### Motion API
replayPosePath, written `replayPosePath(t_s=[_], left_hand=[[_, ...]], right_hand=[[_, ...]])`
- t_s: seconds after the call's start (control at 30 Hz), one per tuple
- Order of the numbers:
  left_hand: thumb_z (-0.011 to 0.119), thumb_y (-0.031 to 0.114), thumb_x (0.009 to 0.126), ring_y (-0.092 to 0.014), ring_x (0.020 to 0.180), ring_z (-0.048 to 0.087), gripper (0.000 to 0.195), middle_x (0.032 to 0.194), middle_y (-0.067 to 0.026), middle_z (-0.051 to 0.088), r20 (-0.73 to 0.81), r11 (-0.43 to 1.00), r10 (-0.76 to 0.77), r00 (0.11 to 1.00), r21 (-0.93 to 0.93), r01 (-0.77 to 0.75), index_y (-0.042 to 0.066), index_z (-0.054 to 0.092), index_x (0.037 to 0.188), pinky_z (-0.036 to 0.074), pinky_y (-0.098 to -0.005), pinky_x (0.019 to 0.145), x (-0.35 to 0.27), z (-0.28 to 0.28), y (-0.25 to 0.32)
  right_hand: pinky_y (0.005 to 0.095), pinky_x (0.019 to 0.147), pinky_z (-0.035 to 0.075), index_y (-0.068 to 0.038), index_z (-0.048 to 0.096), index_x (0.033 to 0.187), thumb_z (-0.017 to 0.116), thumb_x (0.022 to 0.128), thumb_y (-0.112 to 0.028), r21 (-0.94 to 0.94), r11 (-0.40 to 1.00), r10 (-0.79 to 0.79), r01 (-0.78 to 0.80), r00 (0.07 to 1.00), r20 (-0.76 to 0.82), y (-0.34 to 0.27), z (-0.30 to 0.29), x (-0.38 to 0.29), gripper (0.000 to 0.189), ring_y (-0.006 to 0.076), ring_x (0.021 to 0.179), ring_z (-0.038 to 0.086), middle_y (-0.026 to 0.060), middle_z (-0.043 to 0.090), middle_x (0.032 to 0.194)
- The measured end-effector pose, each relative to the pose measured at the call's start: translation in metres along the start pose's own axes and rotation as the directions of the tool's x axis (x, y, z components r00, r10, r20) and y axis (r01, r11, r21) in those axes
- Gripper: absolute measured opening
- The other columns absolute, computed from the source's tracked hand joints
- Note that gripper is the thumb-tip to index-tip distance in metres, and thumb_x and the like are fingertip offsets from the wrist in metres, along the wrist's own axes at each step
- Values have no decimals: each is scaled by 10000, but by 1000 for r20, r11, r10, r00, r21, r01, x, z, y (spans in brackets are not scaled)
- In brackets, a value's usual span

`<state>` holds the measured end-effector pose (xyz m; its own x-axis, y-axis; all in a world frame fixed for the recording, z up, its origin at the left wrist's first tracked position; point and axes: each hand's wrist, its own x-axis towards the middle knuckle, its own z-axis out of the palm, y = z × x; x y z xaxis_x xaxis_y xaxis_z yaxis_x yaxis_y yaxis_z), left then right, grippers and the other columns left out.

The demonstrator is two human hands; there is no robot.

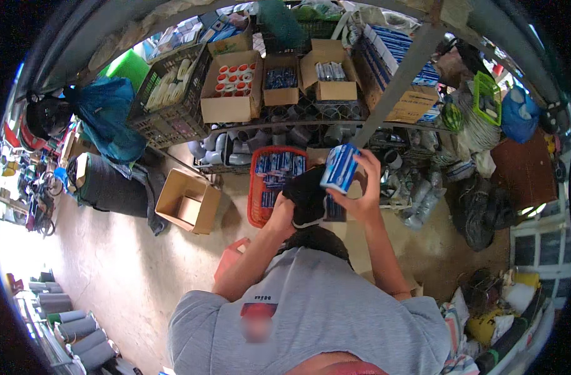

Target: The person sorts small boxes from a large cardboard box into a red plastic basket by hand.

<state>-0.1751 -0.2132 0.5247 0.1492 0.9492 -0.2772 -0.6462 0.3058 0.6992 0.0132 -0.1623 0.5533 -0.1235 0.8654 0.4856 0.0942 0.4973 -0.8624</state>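
My left hand is closed on a piece of black cloth, perhaps a glove or bag, which hangs before my chest. Raised to the right of it, my right hand grips a small blue and white carton between thumb and fingers. An orange-red plastic basket stands just beyond my left hand, holding several blue and white packs. The black cloth partly covers the basket's right side. Under the right hand, a dark box-like thing is partly hidden.
An opened cardboard box stands on the floor at left. Beyond the basket, a metal rack carries cardboard boxes, a black crate and pipe fittings. Plastic-wrapped parts lie at right. A red plastic container is near my left forearm.
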Motion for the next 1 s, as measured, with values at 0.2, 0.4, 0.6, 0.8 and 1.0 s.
replayPosePath(t_s=[0.2, 0.4, 0.6, 0.8, 1.0], left_hand=[[339, 145, 1049, -270, 1192, 657, 454, 1334, -132, 634, -84, 991, -101, 991, -99, 93, 51, 488, 1468, 560, -428, 1016, -2, -31, -25], [419, -15, 890, -237, 1124, 675, 561, 1274, -118, 665, 87, 937, -74, 993, 348, 40, 15, 538, 1437, 549, -349, 969, -4, -91, -45], [567, 66, 870, -253, 1150, 658, 604, 1291, -148, 668, -21, 971, -239, 971, 20, 240, 22, 517, 1470, 503, -349, 1027, 24, -150, -75], [843, 398, 778, -339, 1232, 643, 862, 1335, -221, 653, -153, 551, -116, 981, 812, 192, 13, 498, 1469, 502, -436, 1037, 47, -197, -113], [838, 428, 762, -322, 1135, 690, 724, 1214, -227, 702, -220, 369, -189, 957, 887, 277, 27, 633, 1329, 535, -441, 976, 84, -310, -183]], right_hand=[[502, 1149, 377, -114, 487, 1436, 931, 709, -228, -192, 965, -110, 178, 940, 323, 22, 19, -18, 859, 419, 1399, 419, 203, 384, 1511], [470, 1060, 473, -116, 441, 1478, 929, 722, -243, -320, 947, 61, -2, 983, 173, 68, 7, -20, 909, 380, 1362, 459, 194, 385, 1499], [472, 1078, 468, -138, 459, 1486, 905, 726, -149, -353, 931, 240, -98, 890, 388, 100, 37, -74, 882, 386, 1399, 431, 177, 355, 1540], [526, 1154, 425, -193, 421, 1537, 869, 753, -97, -432, 870, 462, -237, 698, 548, 159, 88, -104, 908, 423, 1469, 344, 192, 302, 1579], [512, 1200, 345, -190, 333, 1594, 867, 766, -166, -485, 807, 574, -338, 642, 508, 238, 121, -149, 985, 431, 1500, 291, 206, 202, 1653]])
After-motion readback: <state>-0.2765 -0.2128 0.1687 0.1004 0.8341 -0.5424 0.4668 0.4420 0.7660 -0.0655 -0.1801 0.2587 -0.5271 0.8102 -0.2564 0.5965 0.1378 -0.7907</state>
